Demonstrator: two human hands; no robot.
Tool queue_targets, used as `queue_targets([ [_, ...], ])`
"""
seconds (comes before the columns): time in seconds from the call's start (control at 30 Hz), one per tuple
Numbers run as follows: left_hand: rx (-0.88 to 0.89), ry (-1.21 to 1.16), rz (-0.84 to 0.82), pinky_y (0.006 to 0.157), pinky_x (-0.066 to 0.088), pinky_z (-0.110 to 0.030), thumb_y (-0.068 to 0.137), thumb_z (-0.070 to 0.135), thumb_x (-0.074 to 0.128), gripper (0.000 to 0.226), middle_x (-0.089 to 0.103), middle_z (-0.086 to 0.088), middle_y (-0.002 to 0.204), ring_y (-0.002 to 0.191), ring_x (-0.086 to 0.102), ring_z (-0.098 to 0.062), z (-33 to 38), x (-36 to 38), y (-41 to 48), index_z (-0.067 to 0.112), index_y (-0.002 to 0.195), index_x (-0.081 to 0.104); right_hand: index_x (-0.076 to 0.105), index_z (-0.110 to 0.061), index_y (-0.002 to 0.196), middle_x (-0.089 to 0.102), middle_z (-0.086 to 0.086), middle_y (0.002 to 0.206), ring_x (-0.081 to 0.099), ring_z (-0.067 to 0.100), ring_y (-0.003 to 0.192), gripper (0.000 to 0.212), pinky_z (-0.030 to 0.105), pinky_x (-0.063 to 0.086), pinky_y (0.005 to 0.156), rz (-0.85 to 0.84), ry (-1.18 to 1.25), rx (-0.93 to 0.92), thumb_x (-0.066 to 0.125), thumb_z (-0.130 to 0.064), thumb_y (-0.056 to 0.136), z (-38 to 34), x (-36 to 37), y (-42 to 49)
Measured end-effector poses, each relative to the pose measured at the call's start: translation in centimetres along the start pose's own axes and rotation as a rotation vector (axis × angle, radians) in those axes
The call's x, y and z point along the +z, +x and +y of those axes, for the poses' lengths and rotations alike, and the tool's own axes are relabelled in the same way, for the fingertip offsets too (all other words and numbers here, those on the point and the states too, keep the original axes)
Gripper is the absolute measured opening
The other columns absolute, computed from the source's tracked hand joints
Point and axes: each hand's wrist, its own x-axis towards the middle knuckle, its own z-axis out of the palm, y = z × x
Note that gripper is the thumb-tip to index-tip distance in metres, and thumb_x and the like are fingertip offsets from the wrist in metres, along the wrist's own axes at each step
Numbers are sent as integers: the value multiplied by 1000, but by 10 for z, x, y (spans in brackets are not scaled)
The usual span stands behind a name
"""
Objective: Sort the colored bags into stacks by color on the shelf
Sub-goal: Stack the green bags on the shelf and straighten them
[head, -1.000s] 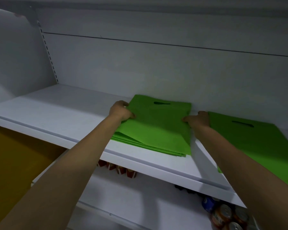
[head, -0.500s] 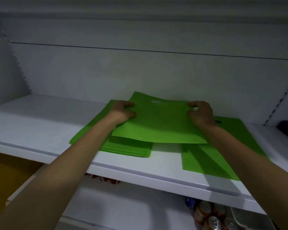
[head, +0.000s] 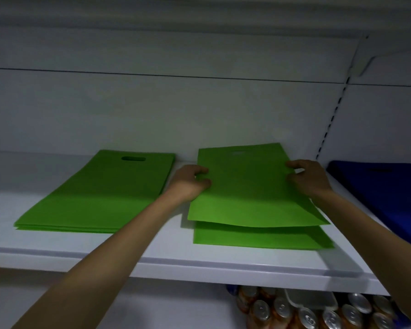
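Two hands hold one green bag over another green bag on the shelf.

In the head view, both hands hold one flat green cloth bag (head: 249, 186) by its side edges, just above a second flat green bag (head: 259, 238) that lies on the white metal shelf (head: 199, 260). The left hand (head: 190, 184) pinches the left edge with curled fingers and thumb. The right hand (head: 311, 179) pinches the right edge the same way. Both arms reach forward and up, well apart. A thick stack of green bags (head: 100, 193) lies to the left, and a stack of dark blue bags (head: 389, 193) lies to the right. Shiny drink cans (head: 306, 314) sit on the shelf below. I think the next move is to lower the held bag, line up its edges with the one under it, then let go.
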Motion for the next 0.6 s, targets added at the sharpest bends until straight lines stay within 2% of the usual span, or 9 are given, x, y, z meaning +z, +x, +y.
queue_targets([
  [0.1,-23,53,-6,96,42,-25,84,25,68,47,56,-1,135,119,55,-20,0,16,-7,22,130,58,62,-10,124,60,16,126,61,28,99,43,27,49,81,-21,17,50,64,2,84,15,-2,1],
  [0.3,-83,176,28,100,38,-30,80,28,70,62,44,-10,137,125,43,-28,-8,34,-18,22,137,47,59,-11,129,56,13,131,55,27,113,44,23,41,84,-118,-142,64,68,-9,85,30,5,-8],
  [0.4,-111,93,33,102,41,-33,78,26,71,67,43,-11,138,122,48,-29,-9,34,-20,20,139,44,56,-11,131,51,14,135,52,27,118,48,21,38,81,-121,-138,50,68,-9,85,32,4,-10],
  [0.5,-137,-66,23,98,47,-36,79,28,71,70,51,-9,135,116,56,-26,-4,35,-23,16,141,41,55,-12,131,58,16,122,57,22,90,49,24,43,73,-99,-25,91,68,-4,84,35,4,-11],
  [0.57,-152,-148,12,94,46,-28,83,27,69,69,55,-4,132,113,57,-20,0,38,-26,13,143,38,55,-11,129,60,8,106,56,15,76,45,24,44,66,-51,97,129,65,-2,86,36,4,-13],
  [0.6,-144,-183,8,89,44,-23,86,26,68,65,56,0,128,109,56,-16,2,40,-27,12,141,38,56,-10,130,58,8,110,55,14,77,44,24,44,66,-21,149,150,63,-3,87,37,4,-13],
])
